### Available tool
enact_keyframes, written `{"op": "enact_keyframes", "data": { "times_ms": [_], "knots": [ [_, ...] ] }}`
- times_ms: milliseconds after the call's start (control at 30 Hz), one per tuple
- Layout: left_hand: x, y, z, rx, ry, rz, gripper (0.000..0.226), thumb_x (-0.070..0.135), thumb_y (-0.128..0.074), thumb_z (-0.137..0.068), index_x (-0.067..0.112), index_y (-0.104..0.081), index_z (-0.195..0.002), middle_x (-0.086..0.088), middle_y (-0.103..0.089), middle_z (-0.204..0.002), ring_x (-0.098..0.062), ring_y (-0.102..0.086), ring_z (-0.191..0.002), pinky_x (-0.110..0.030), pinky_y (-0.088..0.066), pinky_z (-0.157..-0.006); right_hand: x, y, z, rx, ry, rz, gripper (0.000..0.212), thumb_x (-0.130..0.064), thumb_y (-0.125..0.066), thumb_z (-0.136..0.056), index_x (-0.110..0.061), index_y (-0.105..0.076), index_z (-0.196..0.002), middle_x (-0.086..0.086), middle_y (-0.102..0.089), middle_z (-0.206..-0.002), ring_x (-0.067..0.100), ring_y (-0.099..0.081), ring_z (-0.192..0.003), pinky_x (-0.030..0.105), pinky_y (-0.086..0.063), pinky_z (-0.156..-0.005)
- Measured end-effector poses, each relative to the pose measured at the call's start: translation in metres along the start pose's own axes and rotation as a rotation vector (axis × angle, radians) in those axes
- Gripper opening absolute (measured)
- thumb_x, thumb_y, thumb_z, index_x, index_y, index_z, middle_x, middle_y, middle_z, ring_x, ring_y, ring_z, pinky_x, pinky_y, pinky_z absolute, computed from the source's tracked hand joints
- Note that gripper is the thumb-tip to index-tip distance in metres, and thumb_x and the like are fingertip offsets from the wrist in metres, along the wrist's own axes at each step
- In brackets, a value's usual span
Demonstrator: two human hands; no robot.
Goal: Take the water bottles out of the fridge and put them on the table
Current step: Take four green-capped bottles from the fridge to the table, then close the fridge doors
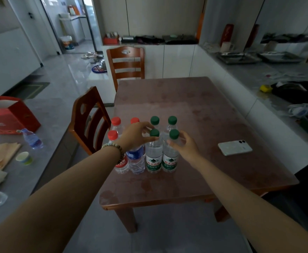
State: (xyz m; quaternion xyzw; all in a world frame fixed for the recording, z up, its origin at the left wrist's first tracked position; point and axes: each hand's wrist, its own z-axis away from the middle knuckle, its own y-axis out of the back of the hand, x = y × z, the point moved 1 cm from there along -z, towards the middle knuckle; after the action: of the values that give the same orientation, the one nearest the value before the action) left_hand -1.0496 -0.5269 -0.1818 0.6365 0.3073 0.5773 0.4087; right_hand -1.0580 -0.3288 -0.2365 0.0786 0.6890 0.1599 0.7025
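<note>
Seen from the head camera, a brown wooden table point(195, 110) stood hemmed in by two wooden chairs point(89, 119) at its left and far edges, with a white phone point(234, 147) lying face down well to the right of a tight cluster of water bottles point(154, 154). A grey counter point(45, 114) to the left carried a red paper bag point(9, 115), a small bottle lying tilted point(33, 138), a paper cup point(24, 157) and folded napkins point(1, 156). The bottles stood upright near the table's left front, red-capped ones on the left, green-capped ones on the right, in two rows. The left hand point(135, 136), a bead bracelet point(115, 147) at its wrist, reached over the cluster, fingers curled loosely around the cap of the front green bottle point(154, 133), touching it. The right hand point(184, 145) lay against the neck of the neighbouring green bottle point(174, 134), fingers spread and relaxed; whether either hand truly gripped could not be told.
</note>
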Motion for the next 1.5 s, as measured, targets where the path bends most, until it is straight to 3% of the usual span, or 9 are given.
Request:
{"op": "enact_keyframes", "data": {
  "times_ms": [133, 300, 600, 700, 867, 1033, 1200, 1367, 1500],
  "knots": [
    [0.008, 0.009, 0.001, 0.047, -0.031, 0.045, 0.050, 0.043, -0.063, -0.083, 0.018, -0.055, -0.125, 0.000, -0.061, -0.125, -0.017, -0.056, -0.115, -0.033, -0.044, -0.099, -0.016, 0.026, 0.006, 0.003, 0.011, 0.011, 0.055, -0.028, -0.069, -0.083, -0.018, -0.046, -0.132, 0.004, -0.047, -0.140, 0.019, -0.050, -0.117, 0.034, -0.045, -0.095],
    [0.056, 0.023, -0.021, 0.121, -0.155, 0.125, 0.042, 0.037, -0.056, -0.091, 0.018, -0.052, -0.128, 0.000, -0.057, -0.129, -0.019, -0.055, -0.115, -0.031, -0.044, -0.092, -0.043, 0.086, 0.030, 0.102, 0.009, 0.031, 0.056, -0.027, -0.063, -0.087, -0.023, -0.040, -0.138, 0.000, -0.040, -0.142, 0.019, -0.046, -0.126, 0.031, -0.045, -0.090],
    [0.229, 0.027, -0.057, 0.129, -0.701, 0.102, 0.060, 0.044, -0.048, -0.093, 0.016, -0.033, -0.144, -0.009, -0.040, -0.147, -0.029, -0.037, -0.134, -0.042, -0.030, -0.110, -0.108, 0.243, 0.185, 0.650, -0.040, 0.424, 0.066, -0.038, -0.058, -0.089, -0.027, -0.027, -0.146, -0.005, -0.024, -0.154, 0.014, -0.024, -0.141, 0.023, -0.026, -0.103],
    [0.288, 0.018, -0.034, 0.111, -0.911, 0.078, 0.062, 0.049, -0.042, -0.094, 0.020, -0.028, -0.146, -0.004, -0.027, -0.155, -0.025, -0.024, -0.142, -0.043, -0.017, -0.116, -0.134, 0.262, 0.271, 0.838, -0.137, 0.604, 0.072, -0.047, -0.056, -0.087, -0.031, -0.021, -0.148, -0.008, -0.013, -0.158, 0.013, -0.011, -0.145, 0.031, -0.016, -0.114],
    [0.350, -0.010, 0.036, -0.007, -1.166, 0.084, 0.065, 0.057, -0.033, -0.093, 0.025, -0.021, -0.149, 0.001, -0.016, -0.158, -0.020, -0.011, -0.146, -0.045, -0.004, -0.118, -0.173, 0.233, 0.422, 1.142, -0.373, 0.762, 0.086, -0.062, -0.055, -0.077, -0.028, -0.021, -0.148, -0.007, -0.014, -0.158, 0.015, -0.008, -0.147, 0.039, -0.013, -0.119],
    [0.396, -0.030, 0.143, -0.203, -1.365, 0.175, 0.066, 0.056, -0.031, -0.094, 0.023, -0.017, -0.150, 0.000, -0.010, -0.159, -0.022, -0.008, -0.146, -0.045, -0.003, -0.119, -0.231, 0.169, 0.547, 1.403, -0.530, 0.969, 0.083, -0.056, -0.062, -0.078, -0.022, -0.028, -0.146, 0.004, -0.023, -0.156, 0.024, -0.018, -0.145, 0.041, -0.018, -0.118],
    [0.430, -0.027, 0.283, -0.354, -1.615, 0.304, 0.065, 0.056, -0.029, -0.094, 0.025, -0.015, -0.150, 0.003, -0.009, -0.159, -0.019, -0.008, -0.146, -0.042, -0.002, -0.118, -0.281, 0.096, 0.628, 1.461, -0.669, 1.213, 0.076, -0.047, -0.062, -0.084, -0.025, -0.025, -0.147, -0.001, -0.020, -0.157, 0.019, -0.014, -0.146, 0.035, -0.011, -0.117],
    [0.442, -0.008, 0.400, -0.489, -1.791, 0.521, 0.060, 0.052, -0.028, -0.096, 0.028, -0.015, -0.150, 0.004, -0.011, -0.159, -0.016, -0.009, -0.146, -0.039, 0.001, -0.119, -0.305, 0.050, 0.682, 1.393, -0.710, 1.490, 0.073, -0.059, -0.047, -0.083, -0.032, -0.023, -0.146, -0.005, -0.018, -0.158, 0.013, -0.006, -0.147, 0.039, -0.006, -0.120],
    [0.442, 0.017, 0.469, -0.560, -1.910, 0.699, 0.056, 0.055, -0.021, -0.094, 0.040, -0.002, -0.145, 0.013, -0.012, -0.156, -0.003, -0.006, -0.143, -0.036, 0.002, -0.119, -0.309, 0.032, 0.725, 1.468, -0.758, 1.459, 0.079, -0.064, -0.044, -0.082, -0.035, -0.014, -0.148, -0.012, -0.005, -0.159, 0.008, 0.003, -0.146, 0.031, 0.004, -0.117]
  ]
}}
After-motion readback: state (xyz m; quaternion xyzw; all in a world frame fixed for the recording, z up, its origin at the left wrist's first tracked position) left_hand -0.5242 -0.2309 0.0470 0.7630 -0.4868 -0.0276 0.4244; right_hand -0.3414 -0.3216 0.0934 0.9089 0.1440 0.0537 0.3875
